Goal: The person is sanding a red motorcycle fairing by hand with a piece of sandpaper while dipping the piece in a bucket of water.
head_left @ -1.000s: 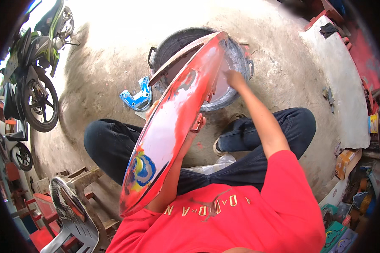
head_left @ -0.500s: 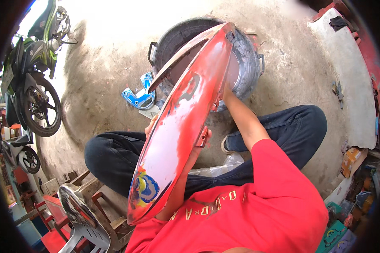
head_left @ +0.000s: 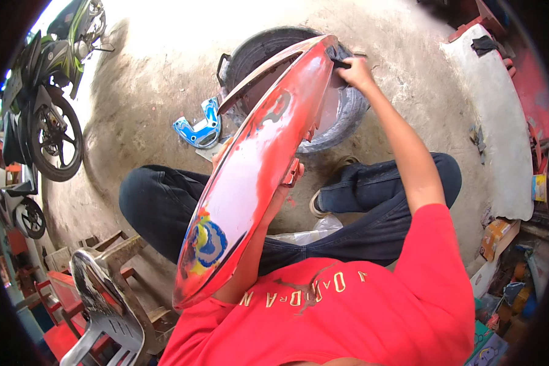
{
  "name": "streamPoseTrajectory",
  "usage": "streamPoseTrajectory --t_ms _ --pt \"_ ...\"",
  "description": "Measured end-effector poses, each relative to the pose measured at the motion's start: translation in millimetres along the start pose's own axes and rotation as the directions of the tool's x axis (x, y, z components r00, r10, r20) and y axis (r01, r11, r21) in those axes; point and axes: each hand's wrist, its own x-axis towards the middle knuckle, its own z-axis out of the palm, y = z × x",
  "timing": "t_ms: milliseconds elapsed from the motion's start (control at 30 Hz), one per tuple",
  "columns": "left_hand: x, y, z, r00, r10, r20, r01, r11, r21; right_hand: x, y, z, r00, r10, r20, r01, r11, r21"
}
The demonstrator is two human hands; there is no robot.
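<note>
A long curved motorcycle body panel, red with sanded pale patches and a blue-yellow decal spot, slants across my lap with its far tip over a black basin. My left hand grips it from underneath; fingers show at its left edge and part of the hand by a small red tab on its right edge. At the far tip, my right hand pinches a small dark piece of sandpaper against the panel's right edge. Cloudy, pinkish-grey water lies in the basin.
Left of the basin, a blue and white curved plastic part lies on the concrete floor. Motorcycles stand at far left. A worn chair is at lower left. Along the right are a pale slab and a cardboard box.
My right hand has come up out of the basin to the panel's far tip, with the dark sandpaper now showing. My left hand keeps its hold; the panel has hardly shifted.
</note>
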Motion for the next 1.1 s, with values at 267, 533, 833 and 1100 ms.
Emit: streamPoseTrajectory --t_ms 267,533,833,1100 --pt "18 -12 26 0.998 -0.051 -0.024 0.050 0.999 -0.019 -126 -143 -81 0.957 -0.228 -0.180 0.271 0.923 0.273" --pt "16 -3 24 0.987 0.026 -0.156 -0.026 1.000 0.006 -234 -190 -37 0.670 -0.737 -0.087 0.726 0.627 0.284" --pt "14 -8 1 0.997 -0.045 0.066 0.050 0.996 -0.073 -245 -167 -38 0.578 -0.816 0.000 0.814 0.576 0.071" --pt "0 7 -3 0.969 0.080 -0.235 -0.043 0.986 0.159 -248 -168 -28 0.664 -0.744 -0.082 0.748 0.661 0.064"
